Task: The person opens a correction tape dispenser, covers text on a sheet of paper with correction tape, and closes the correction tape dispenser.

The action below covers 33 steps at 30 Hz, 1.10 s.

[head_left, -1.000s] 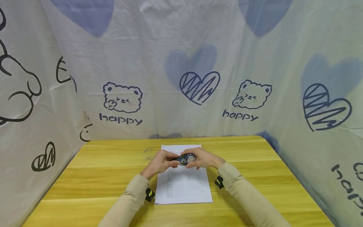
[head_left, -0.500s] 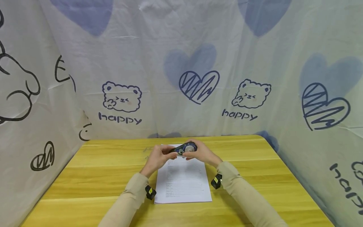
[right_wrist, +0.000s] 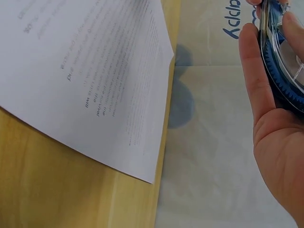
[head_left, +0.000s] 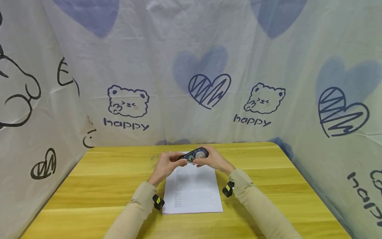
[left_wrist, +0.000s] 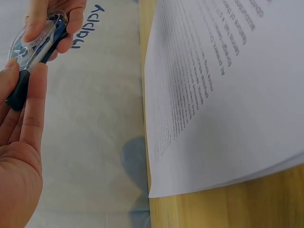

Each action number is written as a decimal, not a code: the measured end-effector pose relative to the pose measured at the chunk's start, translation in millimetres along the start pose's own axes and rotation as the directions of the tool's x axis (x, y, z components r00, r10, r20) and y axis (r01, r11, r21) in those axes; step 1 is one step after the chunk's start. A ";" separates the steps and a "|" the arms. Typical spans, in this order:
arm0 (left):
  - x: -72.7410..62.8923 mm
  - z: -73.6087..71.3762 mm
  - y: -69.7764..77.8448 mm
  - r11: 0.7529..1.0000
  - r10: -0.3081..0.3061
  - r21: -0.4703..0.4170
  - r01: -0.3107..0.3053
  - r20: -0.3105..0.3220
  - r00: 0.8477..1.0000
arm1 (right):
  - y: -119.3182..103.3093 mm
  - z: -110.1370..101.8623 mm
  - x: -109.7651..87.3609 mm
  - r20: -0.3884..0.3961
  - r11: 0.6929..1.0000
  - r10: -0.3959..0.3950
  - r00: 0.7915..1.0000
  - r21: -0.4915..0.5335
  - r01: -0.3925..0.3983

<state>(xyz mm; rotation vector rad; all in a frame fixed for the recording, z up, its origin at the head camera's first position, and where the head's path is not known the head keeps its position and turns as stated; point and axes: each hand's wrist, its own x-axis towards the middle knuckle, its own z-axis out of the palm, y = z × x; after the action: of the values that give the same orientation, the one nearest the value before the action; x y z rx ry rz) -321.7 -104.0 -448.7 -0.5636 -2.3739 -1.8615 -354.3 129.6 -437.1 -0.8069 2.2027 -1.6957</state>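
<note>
A dark blue, clear-sided correction tape is held between both hands above the far end of a printed sheet of paper. My left hand pinches its narrow dark end between thumb and fingers. Around the wide round end, my right hand grips with the thumb on the near side. In the left wrist view the dark tip piece sits between the left thumb and a finger. The blue toothed edge of the correction tape shows in the right wrist view, partly cut off by the frame.
The paper lies on a yellow wood-grain table, its sheets stacked slightly unevenly at the edge. A white cloth printed with hearts and bears hangs behind and along both sides of the table. Small black cameras are worn on the wrists.
Both hands have lifted the correction tape a little, up and away from the paper, and tilted its round end upward. Over the last half second they have hardly moved.
</note>
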 end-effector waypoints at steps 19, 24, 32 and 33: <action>1.6 -14.9 -0.8 1.000 0.009 -0.024 -0.010 -0.015 1.000 | -6.0 -18.1 0.0 -0.060 0.996 0.052 0.997 -0.073 -0.056; -0.7 -17.6 -0.4 0.999 0.038 0.025 -0.038 -0.001 0.999 | -4.6 -22.5 -1.3 -0.082 0.994 0.067 0.994 -0.081 -0.074; -2.9 -18.2 -3.9 0.994 0.041 0.102 -0.044 0.037 0.998 | 3.6 -24.8 0.8 -0.107 0.991 0.099 0.989 -0.082 -0.108; -2.6 -18.0 -5.1 0.993 0.041 0.110 -0.046 0.042 0.998 | 4.9 -25.1 1.1 -0.114 0.989 0.105 0.988 -0.089 -0.116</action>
<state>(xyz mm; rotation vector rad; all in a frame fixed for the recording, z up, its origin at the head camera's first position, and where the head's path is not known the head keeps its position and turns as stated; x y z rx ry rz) -323.9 -122.7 -449.4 -0.6421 -2.4503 -1.7047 -369.4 150.2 -434.2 -0.6137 2.3698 -1.6288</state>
